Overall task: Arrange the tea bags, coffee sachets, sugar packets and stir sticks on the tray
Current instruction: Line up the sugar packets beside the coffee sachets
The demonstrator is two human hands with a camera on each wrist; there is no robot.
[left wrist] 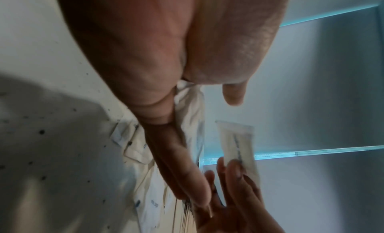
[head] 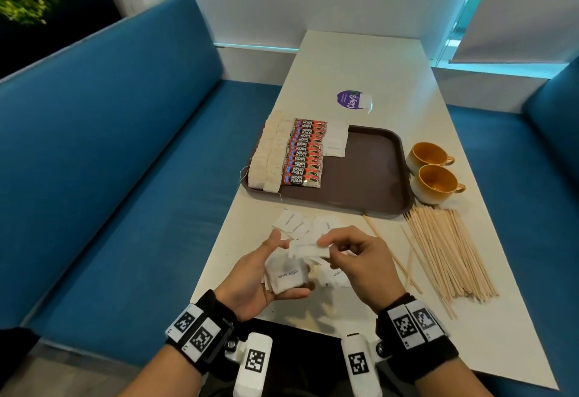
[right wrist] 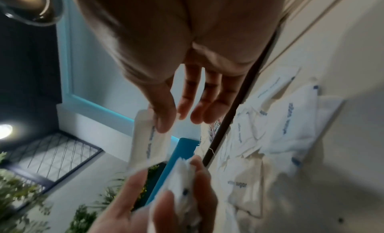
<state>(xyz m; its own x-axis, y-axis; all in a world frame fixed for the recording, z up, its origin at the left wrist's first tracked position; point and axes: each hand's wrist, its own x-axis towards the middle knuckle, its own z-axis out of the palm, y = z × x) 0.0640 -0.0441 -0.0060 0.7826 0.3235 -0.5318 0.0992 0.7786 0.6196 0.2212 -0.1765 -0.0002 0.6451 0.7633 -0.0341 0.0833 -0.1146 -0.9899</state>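
Left hand [head: 260,274], palm up, cupping stack of white paper sugar packets [head: 286,276] under curled thumb. Right hand [head: 357,259] pinching 1 white packet [head: 308,251] above it. Best squared flush onto stack, then carried to brown plastic tray [head: 369,174] beside red coffee sachets [head: 305,152].

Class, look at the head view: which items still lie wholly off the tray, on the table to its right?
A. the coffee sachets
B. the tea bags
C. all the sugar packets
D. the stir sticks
D: the stir sticks lie in a loose heap on the table, near the front right corner of the tray, with none on it.
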